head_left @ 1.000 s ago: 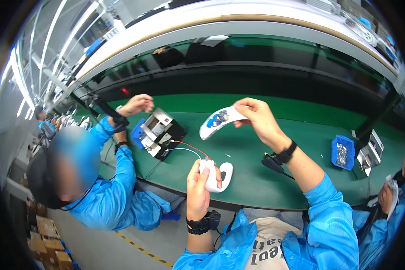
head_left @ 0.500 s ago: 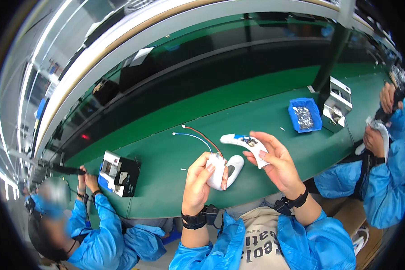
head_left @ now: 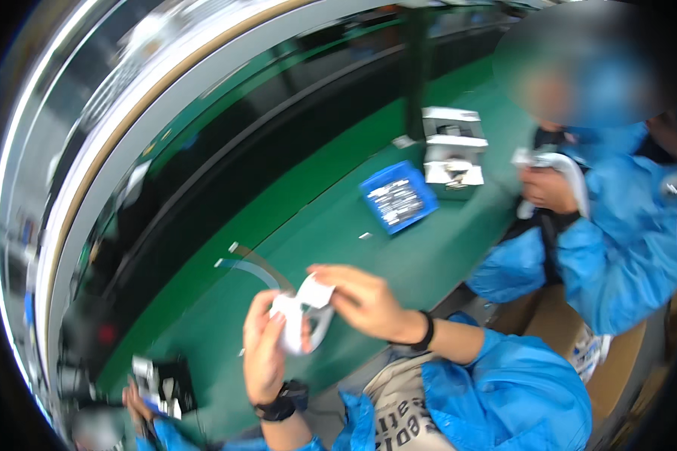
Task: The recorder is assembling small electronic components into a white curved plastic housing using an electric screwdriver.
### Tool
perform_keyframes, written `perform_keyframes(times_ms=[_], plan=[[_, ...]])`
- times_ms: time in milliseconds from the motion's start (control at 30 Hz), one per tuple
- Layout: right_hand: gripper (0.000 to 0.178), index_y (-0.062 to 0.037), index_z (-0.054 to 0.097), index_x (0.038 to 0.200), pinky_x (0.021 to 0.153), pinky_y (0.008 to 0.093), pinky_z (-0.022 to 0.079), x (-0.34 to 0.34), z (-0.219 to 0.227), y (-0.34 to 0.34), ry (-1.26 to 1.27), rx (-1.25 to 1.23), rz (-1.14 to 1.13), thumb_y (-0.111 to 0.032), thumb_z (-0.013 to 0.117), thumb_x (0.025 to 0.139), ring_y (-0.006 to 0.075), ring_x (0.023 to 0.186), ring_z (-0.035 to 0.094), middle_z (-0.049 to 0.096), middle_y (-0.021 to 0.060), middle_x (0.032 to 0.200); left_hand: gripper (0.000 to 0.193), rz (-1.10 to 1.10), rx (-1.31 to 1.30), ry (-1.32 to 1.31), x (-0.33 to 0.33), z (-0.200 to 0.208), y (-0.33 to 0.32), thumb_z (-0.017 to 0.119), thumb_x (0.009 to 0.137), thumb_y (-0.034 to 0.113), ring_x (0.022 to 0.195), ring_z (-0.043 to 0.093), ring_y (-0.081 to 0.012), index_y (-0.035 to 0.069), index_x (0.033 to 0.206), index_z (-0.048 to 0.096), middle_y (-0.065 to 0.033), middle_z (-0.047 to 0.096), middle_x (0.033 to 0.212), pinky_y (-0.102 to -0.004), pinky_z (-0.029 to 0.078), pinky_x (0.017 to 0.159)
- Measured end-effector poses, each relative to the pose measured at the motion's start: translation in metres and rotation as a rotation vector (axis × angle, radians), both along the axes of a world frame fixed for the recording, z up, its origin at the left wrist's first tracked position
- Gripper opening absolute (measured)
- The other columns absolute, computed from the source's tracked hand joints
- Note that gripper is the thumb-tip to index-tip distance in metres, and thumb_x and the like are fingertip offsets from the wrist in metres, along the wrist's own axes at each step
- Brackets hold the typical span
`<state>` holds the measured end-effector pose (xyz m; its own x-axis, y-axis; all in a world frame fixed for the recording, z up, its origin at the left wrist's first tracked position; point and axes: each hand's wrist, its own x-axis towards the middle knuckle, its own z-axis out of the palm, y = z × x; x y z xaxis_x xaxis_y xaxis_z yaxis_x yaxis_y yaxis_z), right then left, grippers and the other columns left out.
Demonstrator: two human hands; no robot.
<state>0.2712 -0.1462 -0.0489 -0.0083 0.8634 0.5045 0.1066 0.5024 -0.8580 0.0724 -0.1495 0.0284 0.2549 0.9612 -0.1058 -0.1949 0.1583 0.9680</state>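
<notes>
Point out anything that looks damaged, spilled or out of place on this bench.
Nothing stands out. Both hands, left hand and right hand, hold a white plastic shell with wires trailing over the green bench; the blue tray sits flat. Motion blur hides fine damage.

Green desk (head_left: 331, 225) running along under a dark shelf (head_left: 226, 143). Blue tray (head_left: 399, 197) of small parts lying flat on it, just beside a white fixture (head_left: 451, 146). To the right, a co-worker in a blue coat (head_left: 624, 225) holding a white part (head_left: 560, 169). At lower left, a second black-and-white fixture (head_left: 162, 383), blurred.
</notes>
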Motion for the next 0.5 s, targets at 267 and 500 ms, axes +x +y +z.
perform_keyframes(times_ms=[267,500], plan=[[0.027,-0.006,0.073,0.113,0.088,0.037,0.054,0.032,0.013,0.016,-0.368,0.432,-0.237,-0.005,0.076,0.086,0.0284,0.109,0.068,0.072,0.0098,0.126,0.049,-0.14,-0.023,0.085,0.016,0.005,0.015,0.055,0.109,0.029,0.054,0.058,-0.0177,-0.008,0.141,0.046,-0.0151,0.064,0.079,-0.0288,0.049,0.051],[0.045,-0.0055,0.059,0.13,0.093,0.0458,0.051,0.047,-0.018,0.035,-0.137,0.163,0.24,-0.003,0.074,0.088,0.0357,0.108,0.062,0.065,0.0152,0.119,0.043,-0.256,-0.064,0.17,0.026,0.015,0.027,0.055,0.11,0.03,0.055,0.06,-0.0176,-0.006,0.133,0.053,-0.0155,0.066,0.08,-0.0275,0.05,0.052]])
